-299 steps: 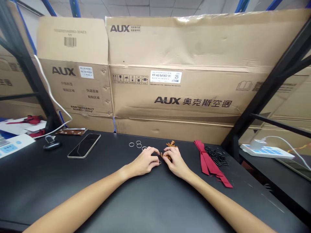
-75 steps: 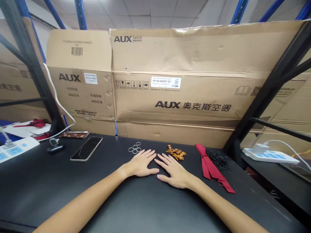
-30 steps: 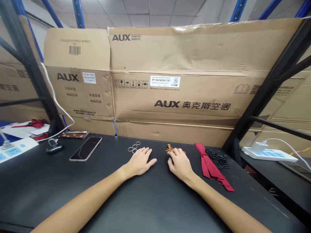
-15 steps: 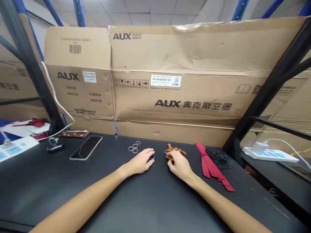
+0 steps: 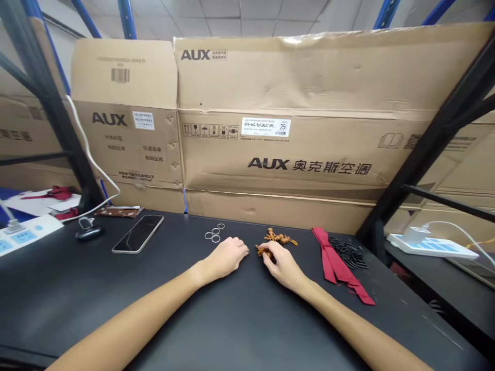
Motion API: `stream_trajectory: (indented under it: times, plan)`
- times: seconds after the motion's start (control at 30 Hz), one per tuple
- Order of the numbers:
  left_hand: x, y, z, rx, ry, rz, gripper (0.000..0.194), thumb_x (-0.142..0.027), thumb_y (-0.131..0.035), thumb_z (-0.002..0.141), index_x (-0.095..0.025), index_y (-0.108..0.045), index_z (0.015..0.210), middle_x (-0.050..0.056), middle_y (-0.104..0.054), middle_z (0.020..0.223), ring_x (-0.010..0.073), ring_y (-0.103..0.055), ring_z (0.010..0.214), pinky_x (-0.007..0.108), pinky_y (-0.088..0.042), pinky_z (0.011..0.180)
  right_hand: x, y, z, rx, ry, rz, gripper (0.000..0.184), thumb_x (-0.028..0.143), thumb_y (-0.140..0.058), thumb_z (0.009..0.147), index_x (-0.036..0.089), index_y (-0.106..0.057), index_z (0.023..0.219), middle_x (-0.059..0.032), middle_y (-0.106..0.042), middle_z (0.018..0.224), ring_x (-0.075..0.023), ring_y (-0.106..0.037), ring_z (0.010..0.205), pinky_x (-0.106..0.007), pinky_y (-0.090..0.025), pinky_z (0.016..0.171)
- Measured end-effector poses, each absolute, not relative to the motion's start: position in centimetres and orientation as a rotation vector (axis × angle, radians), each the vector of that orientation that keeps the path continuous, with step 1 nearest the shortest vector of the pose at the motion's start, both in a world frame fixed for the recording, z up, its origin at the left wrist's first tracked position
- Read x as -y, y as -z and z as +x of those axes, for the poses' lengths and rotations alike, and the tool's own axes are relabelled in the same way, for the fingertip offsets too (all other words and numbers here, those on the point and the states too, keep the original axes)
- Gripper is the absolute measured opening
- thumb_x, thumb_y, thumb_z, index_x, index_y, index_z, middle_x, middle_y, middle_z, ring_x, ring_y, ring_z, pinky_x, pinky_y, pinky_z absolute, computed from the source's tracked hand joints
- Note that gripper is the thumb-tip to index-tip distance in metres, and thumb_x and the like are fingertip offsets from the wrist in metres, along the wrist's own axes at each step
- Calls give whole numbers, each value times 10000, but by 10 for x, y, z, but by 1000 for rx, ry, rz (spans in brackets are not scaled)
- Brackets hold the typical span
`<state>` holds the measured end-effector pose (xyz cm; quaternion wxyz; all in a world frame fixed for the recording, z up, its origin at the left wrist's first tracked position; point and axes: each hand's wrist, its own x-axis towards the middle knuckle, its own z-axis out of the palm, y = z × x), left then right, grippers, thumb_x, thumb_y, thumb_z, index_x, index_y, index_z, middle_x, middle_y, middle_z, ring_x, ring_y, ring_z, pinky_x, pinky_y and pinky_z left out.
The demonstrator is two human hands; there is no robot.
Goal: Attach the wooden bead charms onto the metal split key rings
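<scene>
My left hand rests low on the black table with its fingers curled closed. The metal ring seen at its fingertips a moment ago is now hidden under them. Several thin metal rings lie just behind and left of that hand. My right hand has thumb and fingers closed on a small brown wooden gourd charm, partly covered by the fingers. More brown gourd charms with cords lie right behind it. A short gap separates the two hands.
Dark red ribbon strips and a pile of black clips lie to the right. On the left are a phone, a black earbud case and a white power strip. Cardboard walls off the back.
My right hand has drawn one gourd charm leftward and nearer, away from the others. My left fingers have curled in, and the ring at their tips has gone out of sight.
</scene>
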<state>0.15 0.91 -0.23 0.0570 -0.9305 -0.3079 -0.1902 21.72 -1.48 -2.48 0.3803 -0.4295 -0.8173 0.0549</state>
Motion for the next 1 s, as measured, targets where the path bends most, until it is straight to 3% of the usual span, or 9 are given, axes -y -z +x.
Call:
stream_trajectory:
  times: [0.2, 0.43, 0.73, 1.0]
  plan:
    - [-8, 3, 3, 959, 583, -2814, 263, -220, -357, 982, -163, -608, 929, 81, -637, 867, 218, -586, 834, 332, -438, 771, 15, 22, 215, 2025, -257, -1130, 215, 231, -404, 916, 175, -571, 1041, -71, -661, 903, -184, -626, 781, -334, -509, 760]
    - [-11, 7, 1, 1068, 837, -2903, 241, -275, -378, 982, -182, -594, 926, 49, -630, 893, 192, -583, 838, 307, -434, 809, 19, 18, 214, 1981, -321, -1067, 262, 275, -379, 947, 172, -562, 1103, -88, -657, 978, -193, -633, 857, -334, -501, 804]
    - [-10, 5, 1, 1107, 922, -2953, 248, -284, -357, 985, -186, -576, 925, 46, -624, 900, 184, -578, 849, 303, -445, 811, 16, 23, 216, 1843, -574, -1103, 320, 358, -385, 947, 169, -572, 1126, -20, -599, 711, -159, -593, 636, -276, -502, 609]
    - [-10, 5, 1, 1093, 949, -2981, 249, -271, -343, 979, -187, -570, 918, 46, -615, 890, 184, -571, 847, 311, -454, 810, 28, 11, 209, 2077, -388, -941, 238, 281, -395, 955, 203, -596, 1056, -80, -636, 974, -193, -599, 885, -348, -492, 825]
